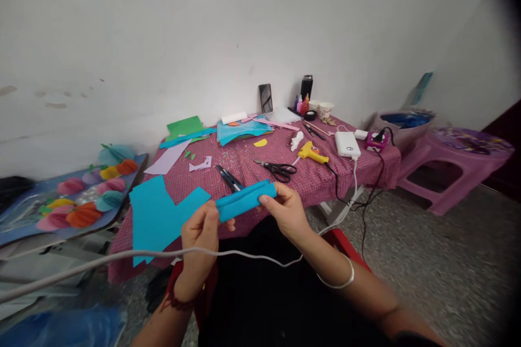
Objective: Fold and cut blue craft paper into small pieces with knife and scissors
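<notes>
At far left, paper ornaments (85,216) in orange, pink, yellow and teal lie on a blue worktop (16,236). Beside it stands a second worktop (244,165) under a pink checked cloth, where blue sheets (151,222) overlap at the near left corner. Behind them are a lilac sheet (167,160) and, near the wall, a green sheet (183,127). The left hand (201,230) pinches the left end of a folded blue strip (244,200), thumb on top and a fingertip showing below. A white cord (252,255) crosses in front of that wrist. The strip is held up at the worktop's near edge, tilted slightly higher at its right end, its long fold gaping a little; a cutter (229,179) lies just behind it. The right hand (288,211) grips the strip's right end, thumb on the near face, well apart from the left. Beyond the strip lie black-handled scissors (280,172), then a yellow glue gun (313,153) and a white power bank (347,145). A pink stool (439,165) stands at far right.
</notes>
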A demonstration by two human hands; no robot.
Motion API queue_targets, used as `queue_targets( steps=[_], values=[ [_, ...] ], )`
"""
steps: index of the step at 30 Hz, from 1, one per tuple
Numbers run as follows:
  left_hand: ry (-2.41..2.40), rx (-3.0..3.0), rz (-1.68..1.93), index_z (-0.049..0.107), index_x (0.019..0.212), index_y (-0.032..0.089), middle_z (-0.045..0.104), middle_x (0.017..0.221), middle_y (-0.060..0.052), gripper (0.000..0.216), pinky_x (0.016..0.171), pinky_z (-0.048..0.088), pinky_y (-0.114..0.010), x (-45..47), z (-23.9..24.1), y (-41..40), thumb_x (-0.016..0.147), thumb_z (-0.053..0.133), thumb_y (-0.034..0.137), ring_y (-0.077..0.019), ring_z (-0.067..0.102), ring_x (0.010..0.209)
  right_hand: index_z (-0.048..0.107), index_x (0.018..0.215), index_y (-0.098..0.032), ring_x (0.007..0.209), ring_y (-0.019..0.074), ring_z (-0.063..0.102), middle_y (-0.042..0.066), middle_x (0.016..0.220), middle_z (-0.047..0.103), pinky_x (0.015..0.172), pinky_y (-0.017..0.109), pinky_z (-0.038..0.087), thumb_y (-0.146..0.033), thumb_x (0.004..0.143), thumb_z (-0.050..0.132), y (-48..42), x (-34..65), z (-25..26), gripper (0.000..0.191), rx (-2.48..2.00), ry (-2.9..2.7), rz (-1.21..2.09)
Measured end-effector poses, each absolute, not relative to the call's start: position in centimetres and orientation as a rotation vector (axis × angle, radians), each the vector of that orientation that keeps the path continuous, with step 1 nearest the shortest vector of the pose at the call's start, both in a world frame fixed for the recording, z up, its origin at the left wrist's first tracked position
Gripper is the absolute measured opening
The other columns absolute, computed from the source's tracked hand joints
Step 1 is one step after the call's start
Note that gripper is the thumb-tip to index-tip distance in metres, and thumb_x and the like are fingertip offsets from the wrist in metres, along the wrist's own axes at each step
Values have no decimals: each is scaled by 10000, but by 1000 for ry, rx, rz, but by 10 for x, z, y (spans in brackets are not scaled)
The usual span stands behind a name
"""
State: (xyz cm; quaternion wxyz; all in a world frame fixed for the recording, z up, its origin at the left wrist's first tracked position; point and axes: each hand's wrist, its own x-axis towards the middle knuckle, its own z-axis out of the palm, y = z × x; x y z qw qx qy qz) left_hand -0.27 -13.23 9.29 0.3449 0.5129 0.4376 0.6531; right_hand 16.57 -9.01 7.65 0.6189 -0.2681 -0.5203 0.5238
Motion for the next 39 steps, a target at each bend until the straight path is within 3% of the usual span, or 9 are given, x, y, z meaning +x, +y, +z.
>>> queue_targets(
  steps=[3,6,9,13,18,23,29,32,39],
  values=[
    [884,1100,1664,607,790,219,574,648,23,245,502,447,-228,-9,101,-127,811,601,463,-126,538,519,584,677,-186,580,119,534,-21,621,590,575,244,429,-358,745,717,-84,173,77,228,-491,-1308,1236],
    [885,1124,1340,639,855,191,605,705,-14,265,522,450,-228,-21,112,-123,746,669,431,-138,545,568,610,681,-184,637,121,544,-17,675,598,631,250,439,-326,751,721,-82,182,82,193,-406,-1522,1234],
    [920,1326,895,689,822,138,627,725,-53,248,575,442,-226,-33,117,-119,694,713,349,-151,545,630,641,724,-179,704,129,568,-7,734,625,703,264,452,-283,775,704,-81,189,86,132,-336,-1789,1251],
    [982,1518,580,684,751,133,600,662,0,178,555,405,-206,-35,111,-117,707,699,305,-117,502,596,659,798,-172,734,135,589,8,772,645,725,266,465,-312,779,705,-80,188,84,149,-265,-1935,1314],
    [1151,1456,977,657,802,131,618,702,-4,212,564,420,-216,-19,98,-118,774,649,341,-116,524,615,486,1288,-231,920,189,587,64,1041,622,795,311,478,-609,780,589,-79,176,74,642,-461,-1572,1330],
    [1235,1432,1250,634,728,133,600,652,4,212,547,421,-211,-10,89,-118,766,667,339,-107,510,590,618,1087,-163,784,168,597,56,901,656,688,281,486,-544,795,612,-82,163,66,480,-556,-1516,1472],
    [1020,1131,1144,627,912,165,578,603,38,247,408,325,-180,-13,87,-113,725,701,309,-61,425,429,660,937,-158,636,115,568,5,748,651,625,251,473,-427,754,690,-82,162,64,327,-568,-1325,1656],
    [992,988,1179,614,836,173,482,493,80,228,369,286,-170,-12,92,-114,657,723,263,-47,368,364,670,898,-165,613,99,554,-11,711,636,617,235,464,-369,730,716,-82,163,64,268,-557,-1242,1701],
    [956,818,1217,585,716,174,492,453,75,81,372,318,-142,-7,97,-118,668,649,169,-45,399,365,717,832,-205,447,67,450,-37,574,575,437,184,371,-258,776,616,-87,163,68,127,-589,-1265,1700]
  ],
)
